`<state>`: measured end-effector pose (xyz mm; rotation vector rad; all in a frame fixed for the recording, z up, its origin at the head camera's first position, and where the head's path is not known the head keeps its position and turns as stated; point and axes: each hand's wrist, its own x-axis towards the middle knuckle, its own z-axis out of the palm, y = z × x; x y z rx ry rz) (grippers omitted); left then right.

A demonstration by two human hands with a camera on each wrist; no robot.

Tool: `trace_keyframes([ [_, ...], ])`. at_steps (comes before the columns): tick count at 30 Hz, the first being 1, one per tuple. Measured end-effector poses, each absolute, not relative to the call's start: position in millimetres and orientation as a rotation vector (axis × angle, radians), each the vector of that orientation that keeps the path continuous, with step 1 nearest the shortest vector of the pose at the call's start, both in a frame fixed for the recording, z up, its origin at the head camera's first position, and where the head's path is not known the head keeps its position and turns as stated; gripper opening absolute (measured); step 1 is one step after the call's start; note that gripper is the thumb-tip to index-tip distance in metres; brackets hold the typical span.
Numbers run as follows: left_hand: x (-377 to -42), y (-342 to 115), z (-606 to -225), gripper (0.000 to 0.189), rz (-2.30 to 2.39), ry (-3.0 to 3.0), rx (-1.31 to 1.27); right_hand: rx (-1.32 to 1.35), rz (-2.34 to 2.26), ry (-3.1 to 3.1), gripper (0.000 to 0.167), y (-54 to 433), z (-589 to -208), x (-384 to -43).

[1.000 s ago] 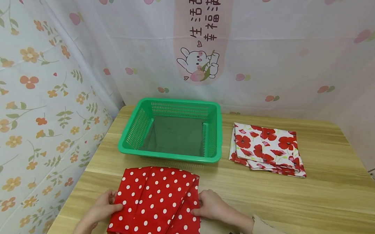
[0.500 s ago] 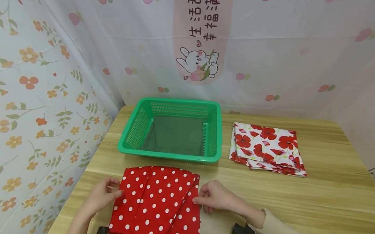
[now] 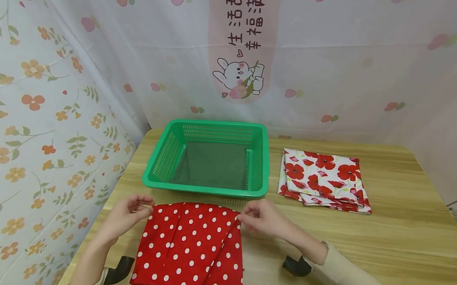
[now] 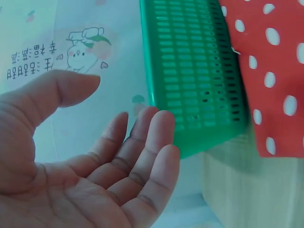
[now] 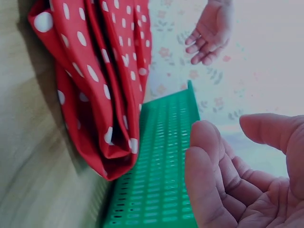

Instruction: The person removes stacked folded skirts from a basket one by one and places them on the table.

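Observation:
A red cloth with white dots (image 3: pixel 191 246) lies folded on the table in front of the basket. Its stacked, folded layers show at the side in the right wrist view. My left hand (image 3: pixel 130 217) is at the cloth's far left corner, thumb and fingers apart. At the far right corner is my right hand (image 3: pixel 260 217), its thumb tip overlapping the cloth's edge in the head view. Both wrist views show an empty gap between thumb and loosely bent fingers, on the left hand (image 4: pixel 128 166) and on the right hand (image 5: pixel 237 180).
A green plastic basket (image 3: pixel 205 189) with slotted walls stands just behind the cloth. To its right a folded white cloth with red poppies (image 3: pixel 323 176) lies on the wooden table (image 3: pixel 400 220). Printed curtains (image 3: pixel 325 70) hang behind and at the left.
Both hands have moved away from me along the red dotted cloth's sides, from about mid-length to its far corners. The cloth has stayed in place; the fingers have come off its sides.

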<state>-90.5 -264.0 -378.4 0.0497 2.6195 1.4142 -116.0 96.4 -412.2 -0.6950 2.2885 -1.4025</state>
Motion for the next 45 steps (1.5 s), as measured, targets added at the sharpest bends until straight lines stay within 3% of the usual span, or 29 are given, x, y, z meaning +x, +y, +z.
trace_keyframes([
  [21,-143,-244,-356,0.040,1.493,2.613,0.070,-0.709,-1.531,2.413,0.012,96,-391,-136],
  [45,-191,-233,-351,0.047,1.603,2.485,-0.006,-0.553,-1.666,2.422,0.023,91,-360,-179],
])
